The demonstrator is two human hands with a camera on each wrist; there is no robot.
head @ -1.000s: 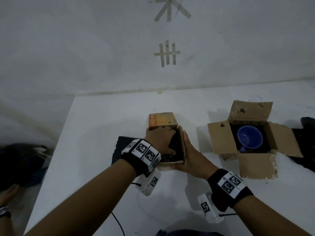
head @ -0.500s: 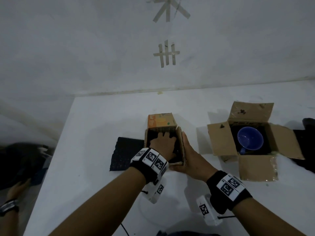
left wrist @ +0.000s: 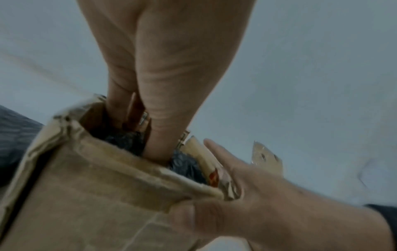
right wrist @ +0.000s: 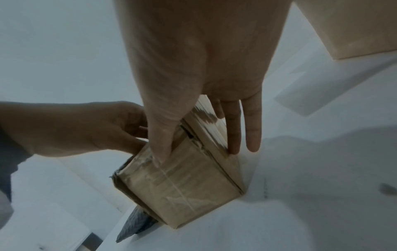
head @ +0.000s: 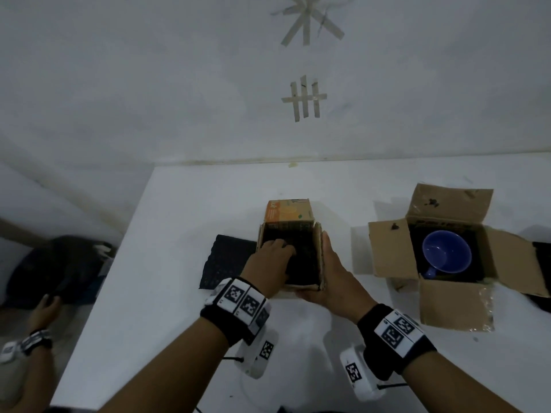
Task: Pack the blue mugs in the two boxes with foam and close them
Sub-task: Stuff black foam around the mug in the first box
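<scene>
A small cardboard box (head: 320, 260) stands at the table's middle, its orange back flap (head: 287, 214) upright. My left hand (head: 275, 257) reaches into it and presses on black foam (left wrist: 184, 163) inside; the fingertips are hidden below the rim. My right hand (head: 325, 272) lies flat along the box's right wall with straight fingers, its thumb (right wrist: 160, 152) on the near wall. Whatever lies under the foam is hidden. To the right, a larger box (head: 390, 248) stands with all flaps open, holding a blue mug (head: 445, 254) in black foam.
A black foam sheet (head: 226, 263) lies flat on the white table (head: 179, 228) just left of the small box. More dark foam (head: 542, 275) shows at the right edge. Another person's hand (head: 41, 311) and a dark bundle are off the table at lower left.
My left hand has slid toward the left and near side inside the small box, and its forearm has swung right, uncovering the foam sheet on the table. The right hand stays on the box.
</scene>
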